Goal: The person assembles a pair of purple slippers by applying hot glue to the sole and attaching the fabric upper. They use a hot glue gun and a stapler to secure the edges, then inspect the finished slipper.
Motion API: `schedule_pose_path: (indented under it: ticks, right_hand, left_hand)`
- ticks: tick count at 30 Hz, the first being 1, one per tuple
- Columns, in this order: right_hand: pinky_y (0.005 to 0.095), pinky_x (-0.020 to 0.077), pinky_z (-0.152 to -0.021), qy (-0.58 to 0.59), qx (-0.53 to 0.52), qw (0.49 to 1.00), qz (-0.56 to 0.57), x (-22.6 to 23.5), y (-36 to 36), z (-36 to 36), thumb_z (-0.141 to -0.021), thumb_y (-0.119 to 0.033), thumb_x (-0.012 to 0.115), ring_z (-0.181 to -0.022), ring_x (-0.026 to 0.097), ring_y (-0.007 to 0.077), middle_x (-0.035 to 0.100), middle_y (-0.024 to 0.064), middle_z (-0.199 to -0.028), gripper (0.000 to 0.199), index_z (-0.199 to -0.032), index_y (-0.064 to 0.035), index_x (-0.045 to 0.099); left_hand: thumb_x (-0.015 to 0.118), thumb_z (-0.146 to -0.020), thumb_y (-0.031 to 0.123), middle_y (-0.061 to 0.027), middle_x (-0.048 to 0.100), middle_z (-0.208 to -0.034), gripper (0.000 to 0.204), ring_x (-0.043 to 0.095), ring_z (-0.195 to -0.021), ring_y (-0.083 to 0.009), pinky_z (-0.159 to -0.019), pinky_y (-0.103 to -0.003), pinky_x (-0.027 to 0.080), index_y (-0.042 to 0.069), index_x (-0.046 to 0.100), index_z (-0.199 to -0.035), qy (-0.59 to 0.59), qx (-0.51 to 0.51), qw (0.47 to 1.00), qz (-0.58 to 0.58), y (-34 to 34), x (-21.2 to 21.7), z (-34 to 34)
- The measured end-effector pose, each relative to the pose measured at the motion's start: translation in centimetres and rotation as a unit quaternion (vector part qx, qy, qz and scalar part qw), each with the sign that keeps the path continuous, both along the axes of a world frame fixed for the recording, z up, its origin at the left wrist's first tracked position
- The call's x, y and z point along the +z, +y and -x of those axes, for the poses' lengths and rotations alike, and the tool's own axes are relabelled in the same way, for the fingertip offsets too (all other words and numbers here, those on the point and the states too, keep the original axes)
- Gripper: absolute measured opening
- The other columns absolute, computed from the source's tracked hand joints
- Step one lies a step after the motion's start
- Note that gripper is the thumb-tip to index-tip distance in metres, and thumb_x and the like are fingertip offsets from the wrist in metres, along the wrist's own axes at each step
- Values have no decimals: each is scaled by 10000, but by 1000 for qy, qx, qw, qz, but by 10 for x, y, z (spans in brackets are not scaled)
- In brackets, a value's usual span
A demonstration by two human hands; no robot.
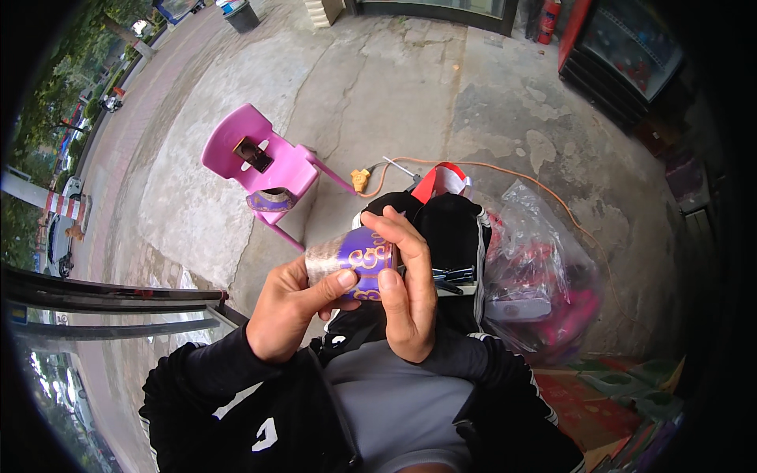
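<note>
In front of my chest is a purple band-like roll (364,260) with gold scroll patterns and a shiny brownish-silver left part. My left hand (285,311) grips its left side, thumb pressed on the near face. Against its right end rests my right hand (414,296), with the thumb and curved fingers around that edge. What lies behind the roll is hidden by it. Beyond, on a pink plastic chair (285,175), lie a curved purple-and-gold band (270,202) and a dark brown patterned piece (253,154).
An orange cable (505,169) with a yellow socket block (360,180) crosses the concrete floor. To the right sits a clear plastic bag (544,268) with pink and red contents. Dark tools (455,276) lie by my lap. A fridge (627,51) stands at the far right.
</note>
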State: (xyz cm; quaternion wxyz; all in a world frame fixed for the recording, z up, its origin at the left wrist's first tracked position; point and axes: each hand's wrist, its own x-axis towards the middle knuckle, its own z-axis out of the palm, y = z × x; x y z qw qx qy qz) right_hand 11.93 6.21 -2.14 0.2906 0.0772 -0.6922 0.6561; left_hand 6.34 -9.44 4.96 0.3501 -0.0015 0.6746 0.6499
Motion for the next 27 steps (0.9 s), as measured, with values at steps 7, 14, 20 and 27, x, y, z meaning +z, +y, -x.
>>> schedule_pose_path:
  ticks: [7, 14, 20, 27]
  right_hand:
    - [458, 303, -1162, 22, -7, 1000, -16, -5, 3, 1, -976, -114, 483, -1397, 395, 367, 540, 193, -1400, 440, -1384, 42, 439]
    - [492, 290, -1167, 51, -24, 998, -37, 1, 8, 3, -970, -237, 595, -1395, 398, 385, 469, 229, -1464, 572, -1417, 59, 396]
    - [478, 323, -1149, 74, -82, 993, -32, 9, 15, 25, -932, -191, 651, -1373, 430, 386, 455, 237, -1467, 561, -1389, 49, 431]
    - [467, 392, -1093, 113, -169, 979, 0, 5, 17, 52, -917, -111, 691, -1231, 576, 357, 655, 156, -1240, 246, -1124, -14, 600]
  left_hand:
    - [748, -935, 249, -69, 731, -950, 324, 682, -757, -102, -602, -209, 458, 0, 653, -1118, 1, -8, 1000, 3, 3, 1, -2]
    - [732, -946, 231, -59, 719, -976, 322, 649, -745, -93, -692, -247, 531, -5, 646, -1148, 6, 26, 998, -62, 5, 4, -3]
    - [680, -975, 158, -49, 682, -1004, 262, 607, -800, -94, -846, -294, 528, -6, 612, -1167, 77, 108, 956, -261, 28, -21, 0]
    - [650, -996, 252, -107, 598, -1342, 510, 587, -1229, -199, -1060, -357, 460, -14, 483, -1398, 99, 104, 923, -357, 54, -70, 9]
